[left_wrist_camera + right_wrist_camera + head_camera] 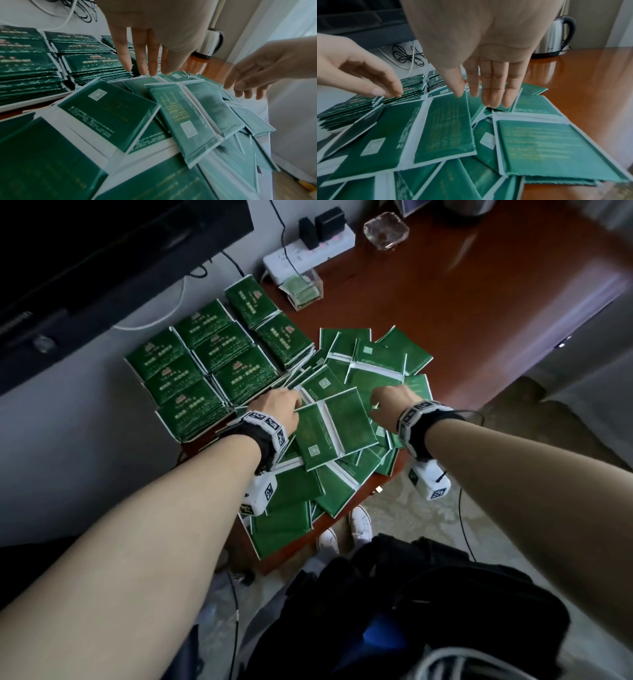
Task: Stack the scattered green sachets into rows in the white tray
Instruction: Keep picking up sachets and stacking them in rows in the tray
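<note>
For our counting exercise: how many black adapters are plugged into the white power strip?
2. The smaller adapter stands left, the larger adapter right beside it, on the power strip. None seems hidden.

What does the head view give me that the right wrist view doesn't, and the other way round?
Only the head view: the power strip, glass ashtray, a clear box and the shoes. Only the right wrist view: the steel kettle. Both show the loose sachets, the stacked rows, and the left hand and right hand, open above the pile with nothing in either grip.
</note>
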### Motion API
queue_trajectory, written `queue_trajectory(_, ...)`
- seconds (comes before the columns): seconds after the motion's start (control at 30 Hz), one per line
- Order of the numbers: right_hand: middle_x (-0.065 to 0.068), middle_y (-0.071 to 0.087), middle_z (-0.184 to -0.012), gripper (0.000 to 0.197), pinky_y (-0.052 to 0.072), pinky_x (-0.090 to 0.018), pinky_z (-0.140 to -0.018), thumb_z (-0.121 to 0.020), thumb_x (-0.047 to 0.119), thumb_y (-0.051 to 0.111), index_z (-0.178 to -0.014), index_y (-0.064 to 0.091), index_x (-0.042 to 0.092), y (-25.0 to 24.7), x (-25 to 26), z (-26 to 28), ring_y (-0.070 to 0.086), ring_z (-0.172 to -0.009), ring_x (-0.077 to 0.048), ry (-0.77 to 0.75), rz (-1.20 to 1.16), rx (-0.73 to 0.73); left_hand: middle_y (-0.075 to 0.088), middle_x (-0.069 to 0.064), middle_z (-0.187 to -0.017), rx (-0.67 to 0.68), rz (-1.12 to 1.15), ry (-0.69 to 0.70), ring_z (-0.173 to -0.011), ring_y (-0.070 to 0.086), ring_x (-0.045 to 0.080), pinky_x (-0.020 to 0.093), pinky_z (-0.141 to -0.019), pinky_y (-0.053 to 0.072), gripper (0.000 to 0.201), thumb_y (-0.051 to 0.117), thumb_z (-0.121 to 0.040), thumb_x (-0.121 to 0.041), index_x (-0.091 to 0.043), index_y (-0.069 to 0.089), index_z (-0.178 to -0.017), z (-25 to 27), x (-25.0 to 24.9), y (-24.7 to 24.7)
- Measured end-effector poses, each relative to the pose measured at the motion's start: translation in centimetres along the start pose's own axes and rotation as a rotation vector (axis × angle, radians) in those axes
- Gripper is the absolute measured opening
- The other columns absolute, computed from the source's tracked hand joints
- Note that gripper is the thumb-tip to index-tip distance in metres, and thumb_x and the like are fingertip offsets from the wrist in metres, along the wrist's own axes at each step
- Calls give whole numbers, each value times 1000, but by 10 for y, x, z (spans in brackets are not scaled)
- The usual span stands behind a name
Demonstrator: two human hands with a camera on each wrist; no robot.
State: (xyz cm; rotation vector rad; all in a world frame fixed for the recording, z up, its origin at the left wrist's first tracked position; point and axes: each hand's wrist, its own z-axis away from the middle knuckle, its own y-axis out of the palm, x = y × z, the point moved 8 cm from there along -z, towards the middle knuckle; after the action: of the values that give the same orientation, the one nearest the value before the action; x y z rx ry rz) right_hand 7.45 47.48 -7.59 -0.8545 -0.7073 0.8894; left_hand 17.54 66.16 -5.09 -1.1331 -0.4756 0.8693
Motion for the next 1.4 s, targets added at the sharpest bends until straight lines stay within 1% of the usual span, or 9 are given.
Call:
queue_trajectory(0.13, -7, 61, -102, 47, 48, -28, -58, -95, 43, 61, -125, 50, 9, 4, 12, -16, 59, -79, -19, 2, -58, 29, 54, 4, -133, 11, 48, -14, -110, 57, 25, 31, -83, 45, 27, 59, -97, -22, -17, 59, -124, -19, 0, -3)
queue_trajectory(0.23, -7, 56, -112, 60, 50, -28, -68, -89, 46, 66, -132, 44, 10, 6, 20, -36, 55, -85, -19, -20, -106, 30, 51, 9, -135, 9, 100, -13, -115, 54, 23, 23, -81, 35, 33, 60, -97, -19, -9, 56, -128, -44, -4, -7)
queue_trajectory(0.4, -9, 50, -123, 74, 55, -45, -83, -76, 53, 76, -130, 46, 13, 11, 30, -57, 55, -102, -27, -48, -84, 52, 51, 9, -134, 60, 153, -21, -120, 52, 27, 35, -95, 42, 45, 68, -92, -26, -12, 53, -132, -82, -11, 0)
queue_trajectory(0.63, -8, 51, -121, 71, 54, -41, -87, -75, 44, 81, -128, 46, 12, 16, 31, -67, 54, -105, -26, -70, -112, 77, 51, 8, -131, 56, 152, -17, -112, 55, 27, 37, -87, 43, 48, 72, -88, -30, -15, 51, -129, -104, -23, 13)
queue_trajectory(0.73, -9, 51, -124, 66, 47, -35, -97, -77, 34, 81, -128, 48, 8, 14, 34, -67, 51, -113, -26, -66, -170, 108, 54, 7, -125, 58, 180, -27, -109, 57, 26, 38, -87, 45, 45, 75, -85, -29, -16, 54, -123, -107, -21, 11)
queue_trajectory(0.93, -6, 64, -102, 36, 54, -39, -82, -79, 39, 80, -92, 54, 18, -7, 34, -68, 58, -93, -24, -79, -60, 164, 61, 8, -120, 131, 197, -35, -109, 57, 27, 31, -79, 42, 43, 74, -86, -38, -15, 60, -119, -116, -18, 4)
queue_trajectory(1.07, -5, 63, -100, 28, 49, -31, -71, -87, 30, 74, -106, 60, 13, -41, 9, -70, 60, -90, -23, -87, -47, 105, 62, 11, -120, 140, 252, -56, -109, 59, 29, 31, -79, 42, 45, 74, -86, -39, -12, 61, -120, -127, -28, -9)
queue_trajectory(1.23, -11, 65, -114, 25, 45, -29, -77, -93, 21, 65, -116, 64, 13, -70, -48, -95, 59, -106, -28, -88, 22, 92, 65, 11, -117, 120, 330, -108, -105, 62, 29, 29, -74, 41, 46, 73, -86, -40, -13, 61, -121, -157, -53, -20)
queue_trajectory(1.4, -12, 65, -120, 31, 54, -39, -90, -92, 17, 58, -122, 63, 12, -82, -126, -148, 60, -111, -32, -89, 117, 147, 66, 7, -112, 84, 439, -243, -101, 62, 27, 30, -76, 45, 45, 73, -86, -40, -13, 60, -119, -196, -92, -13)
